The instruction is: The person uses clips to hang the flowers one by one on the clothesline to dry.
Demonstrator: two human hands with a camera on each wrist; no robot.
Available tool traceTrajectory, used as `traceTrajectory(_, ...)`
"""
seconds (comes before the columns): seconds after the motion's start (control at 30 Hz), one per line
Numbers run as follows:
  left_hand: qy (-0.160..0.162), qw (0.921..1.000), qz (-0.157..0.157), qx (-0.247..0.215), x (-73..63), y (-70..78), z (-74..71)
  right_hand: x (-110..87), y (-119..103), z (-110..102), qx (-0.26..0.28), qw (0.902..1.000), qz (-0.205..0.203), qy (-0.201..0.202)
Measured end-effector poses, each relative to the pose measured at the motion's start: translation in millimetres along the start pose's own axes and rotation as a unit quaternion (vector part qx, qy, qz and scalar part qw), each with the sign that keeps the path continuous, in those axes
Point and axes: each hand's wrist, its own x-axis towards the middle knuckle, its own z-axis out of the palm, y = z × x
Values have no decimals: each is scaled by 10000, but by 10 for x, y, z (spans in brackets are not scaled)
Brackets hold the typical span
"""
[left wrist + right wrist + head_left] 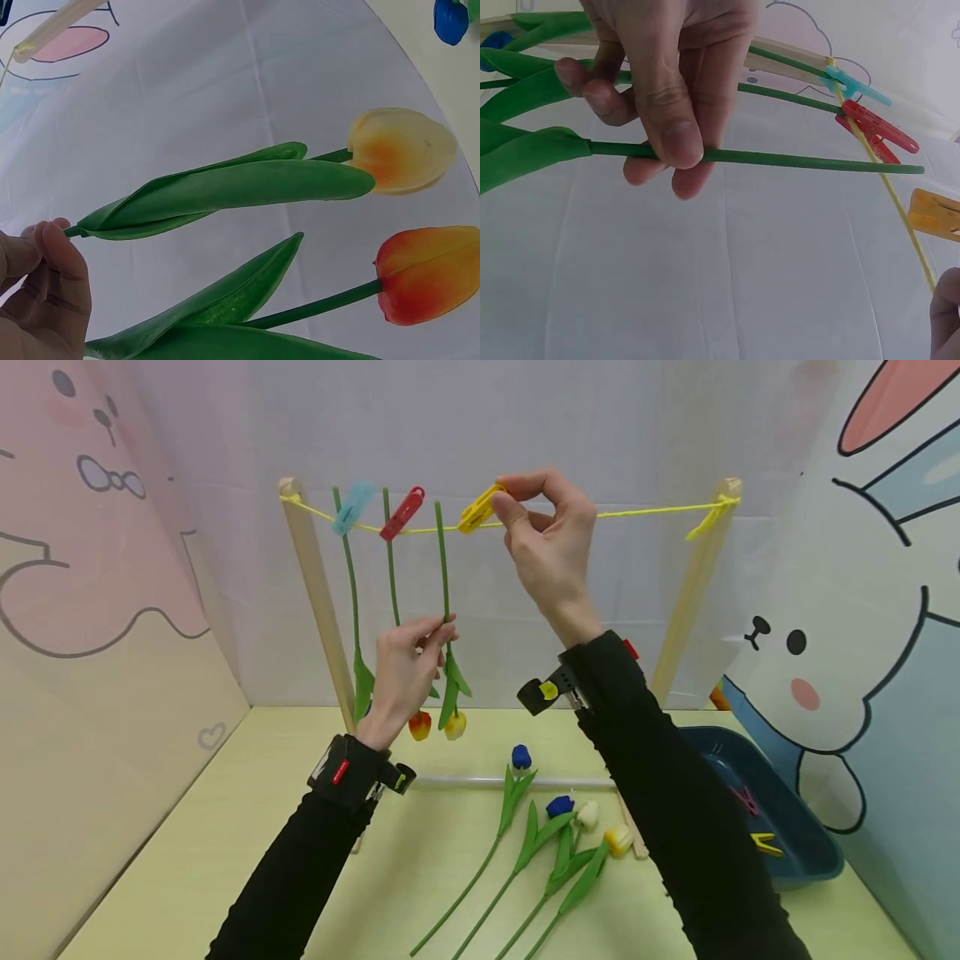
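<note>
My left hand point(405, 664) pinches the green stem of a pale yellow tulip point(455, 725), which hangs bloom down. The stem's upper end stands beside the yellow string point(645, 512). Between thumb and fingers, my right hand point(551, 535) holds a yellow clothespin point(477, 510) at the string, just right of that stem and apart from it. A light blue clothespin point(354, 508) and a red clothespin point(402, 514) clip two other stems to the string. One of these ends in a red-orange tulip point(424, 277); the other's bloom is mostly behind my left hand.
Wooden posts point(318, 602) carry the string at both ends. Several tulips point(559, 807) with blue, white and yellow blooms lie on the table point(247, 827). At the right, a dark blue bin point(813, 852) holds a pink clothespin point(745, 800) and a yellow one.
</note>
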Motion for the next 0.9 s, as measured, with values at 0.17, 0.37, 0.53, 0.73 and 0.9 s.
traceTrajectory(0.17, 1, 10000, -52, 10, 12, -5, -5, 31, 7, 85, 18, 9999, 98, 122)
traceTrajectory(0.37, -11, 9999, -125, 40, 17, -12, -11, 31, 27, 156, -64, 9996, 168, 204)
traceTrajectory(0.53, -12, 9998, -191, 24, 17, -13, -14, 22, 32, 188, -133, 9994, 207, 228)
traceTrajectory(0.73, 36, 9999, -162, 8, 33, -2, -10, 18, 19, 240, -274, 9988, 282, 276)
traceTrajectory(0.9, 47, 9998, -170, 6, 45, 5, -8, 20, 13, 267, -332, 9984, 402, 226)
